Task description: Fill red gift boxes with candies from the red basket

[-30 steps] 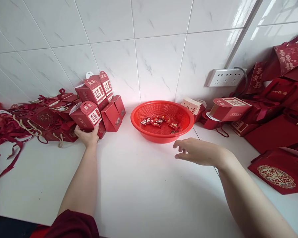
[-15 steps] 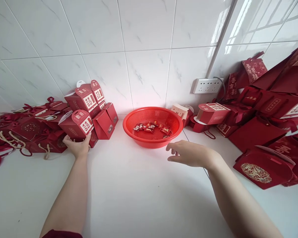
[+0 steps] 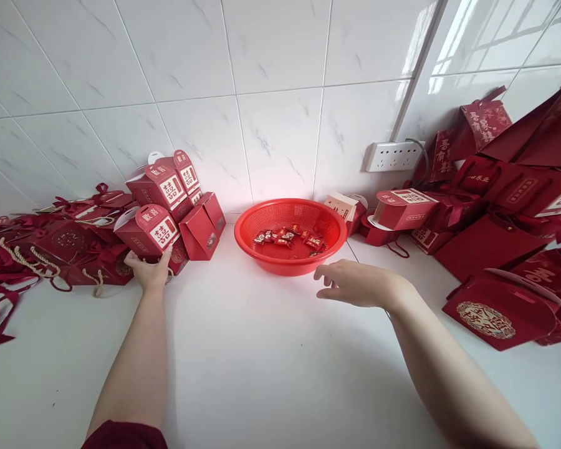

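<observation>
- Box of red, white-labelled cardboard (image 3: 143, 234) was pinched in the grip of the left hand (image 3: 150, 272).
- Right hand (image 3: 355, 284) was held near a round red plastic basket (image 3: 290, 267), grip loosely spread.

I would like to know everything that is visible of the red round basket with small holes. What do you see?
The red, round, plastic-looking basket has a broad, smooth rim and an inner side pierced with many small holes. It stands upright, open at the top, on the white tabletop in front of the white tiled wall. Small, mostly red wrapped packets lie loosely inside. The bare right hand is near its front right side; whether they touch is unclear.
</observation>
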Demonstrator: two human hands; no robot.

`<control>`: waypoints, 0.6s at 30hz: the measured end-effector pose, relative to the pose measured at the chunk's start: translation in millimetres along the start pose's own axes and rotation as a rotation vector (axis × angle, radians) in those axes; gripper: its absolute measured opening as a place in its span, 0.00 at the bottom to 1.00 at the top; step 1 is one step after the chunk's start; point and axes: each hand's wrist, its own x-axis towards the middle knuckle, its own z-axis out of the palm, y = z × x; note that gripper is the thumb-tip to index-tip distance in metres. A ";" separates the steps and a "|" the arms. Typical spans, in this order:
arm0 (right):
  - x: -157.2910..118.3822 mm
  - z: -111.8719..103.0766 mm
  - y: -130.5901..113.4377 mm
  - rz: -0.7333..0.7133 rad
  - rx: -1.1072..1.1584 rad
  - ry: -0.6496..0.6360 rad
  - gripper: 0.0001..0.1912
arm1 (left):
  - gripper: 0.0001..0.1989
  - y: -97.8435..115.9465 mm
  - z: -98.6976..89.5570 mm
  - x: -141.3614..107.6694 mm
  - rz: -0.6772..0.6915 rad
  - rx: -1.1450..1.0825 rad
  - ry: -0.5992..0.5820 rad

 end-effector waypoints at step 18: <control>-34.6 -53.7 87.8 0.249 0.033 0.448 0.15 | 0.43 127.7 -4.9 -18.3 0.391 0.064 0.344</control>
